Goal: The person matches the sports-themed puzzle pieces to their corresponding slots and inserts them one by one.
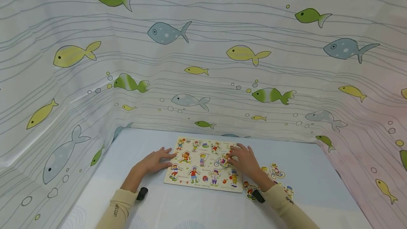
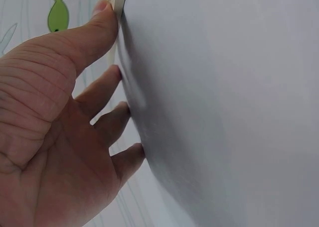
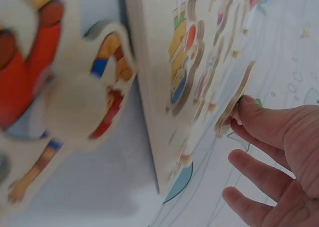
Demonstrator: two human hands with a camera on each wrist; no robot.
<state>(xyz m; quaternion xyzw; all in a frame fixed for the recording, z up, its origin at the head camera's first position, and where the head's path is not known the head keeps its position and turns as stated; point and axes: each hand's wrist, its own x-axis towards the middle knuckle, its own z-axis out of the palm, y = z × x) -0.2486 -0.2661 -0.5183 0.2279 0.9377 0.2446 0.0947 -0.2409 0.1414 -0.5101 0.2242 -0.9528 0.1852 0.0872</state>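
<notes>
A wooden peg puzzle board point(image 1: 197, 162) with pictures of children doing sports lies on the table. My left hand point(image 1: 158, 160) is spread at its left edge; in the left wrist view the thumb point(image 2: 102, 25) touches the board's side and the other fingertips rest on the tabletop. My right hand point(image 1: 244, 160) is over the board's right part. Between thumb and index finger it pinches a thin wooden puzzle piece point(image 3: 233, 105), seen edge-on and tilted above the board in the right wrist view. The piece's picture is mostly hidden there.
Several loose puzzle pieces lie to the right of the board, among them a cyclist piece point(image 1: 276, 171) and a skater piece point(image 1: 249, 190) partly under the right wrist. A fish-patterned curtain point(image 1: 203, 56) surrounds the pale blue table point(image 1: 318, 176).
</notes>
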